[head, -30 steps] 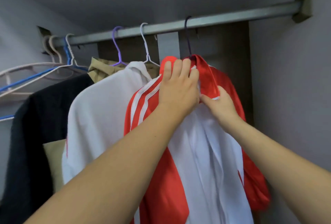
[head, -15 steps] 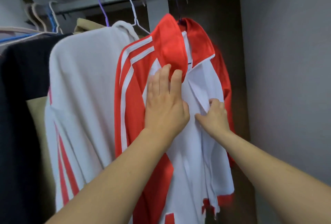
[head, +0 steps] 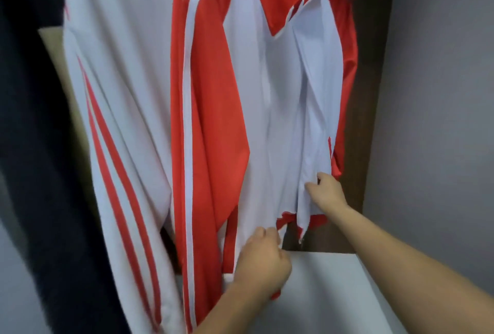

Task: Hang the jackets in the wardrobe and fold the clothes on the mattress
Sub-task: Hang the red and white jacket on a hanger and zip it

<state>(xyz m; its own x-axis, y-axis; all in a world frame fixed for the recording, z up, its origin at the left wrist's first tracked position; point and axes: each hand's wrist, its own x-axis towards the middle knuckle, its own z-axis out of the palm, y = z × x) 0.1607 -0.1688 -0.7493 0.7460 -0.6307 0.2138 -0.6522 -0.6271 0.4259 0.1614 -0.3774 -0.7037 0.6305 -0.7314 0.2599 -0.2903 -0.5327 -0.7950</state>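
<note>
A red and white jacket [head: 219, 98] hangs inside the wardrobe, its front open and its red collar at the top. My left hand [head: 263, 260] grips the lower hem of the jacket's left front panel, fingers curled round the cloth. My right hand [head: 327, 190] pinches the edge of the right front panel a little above its hem. The rail and hangers are out of view.
A white jacket with red stripes [head: 117, 93] hangs to the left, touching the red one. A dark garment [head: 29, 120] hangs further left. The wardrobe's brown back panel [head: 371, 93], grey side wall [head: 441, 93] and white shelf [head: 328, 293] lie right and below.
Both hands have slid down the red and white jacket from its collar and chest to its bottom hem. The view has dropped, so the rail and hangers have left the frame.
</note>
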